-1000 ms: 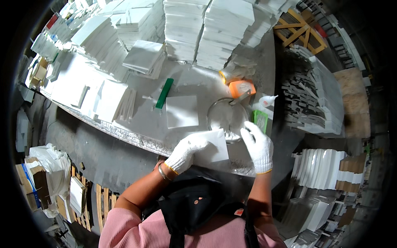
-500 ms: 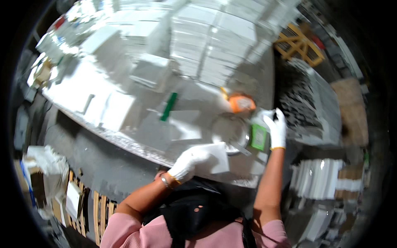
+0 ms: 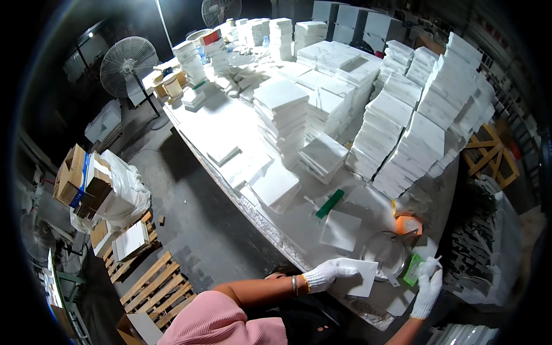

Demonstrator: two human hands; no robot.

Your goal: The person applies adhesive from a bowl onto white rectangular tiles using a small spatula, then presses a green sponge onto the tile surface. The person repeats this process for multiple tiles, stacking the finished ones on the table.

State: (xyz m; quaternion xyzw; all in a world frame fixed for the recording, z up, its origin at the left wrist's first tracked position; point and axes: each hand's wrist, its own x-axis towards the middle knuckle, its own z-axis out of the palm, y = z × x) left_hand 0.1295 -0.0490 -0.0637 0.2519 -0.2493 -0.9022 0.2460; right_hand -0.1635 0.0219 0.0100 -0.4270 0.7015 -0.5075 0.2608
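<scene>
In my white-gloved left hand (image 3: 328, 276) is a square white tile (image 3: 361, 279), gripped along its left side over the table's near edge. My right hand (image 3: 427, 287), also gloved, is closed at the table's right side, fingers pinched around something small and pale that I cannot make out. Just left of it lies a bright green, flat piece (image 3: 411, 269). A round metal bowl (image 3: 382, 250) with pale contents and a flat blade across its rim stands between the hands. Behind the bowl sits an orange object (image 3: 409, 225). Another white tile (image 3: 340, 230) lies flat beside a green strip (image 3: 330, 203).
Tall stacks of marbled white tiles (image 3: 397, 129) fill the table's far side. Shorter stacks (image 3: 280, 112) stand mid-table. On the floor at left are wooden pallets (image 3: 158, 290), cardboard boxes (image 3: 86, 178) and a standing fan (image 3: 127, 64). A large bag of dark fragments (image 3: 480, 247) stands at right.
The view has swung left and upward, so the table's things appear farther right and lower. My left hand keeps its hold on the tile. My right hand stays beside the green piece.
</scene>
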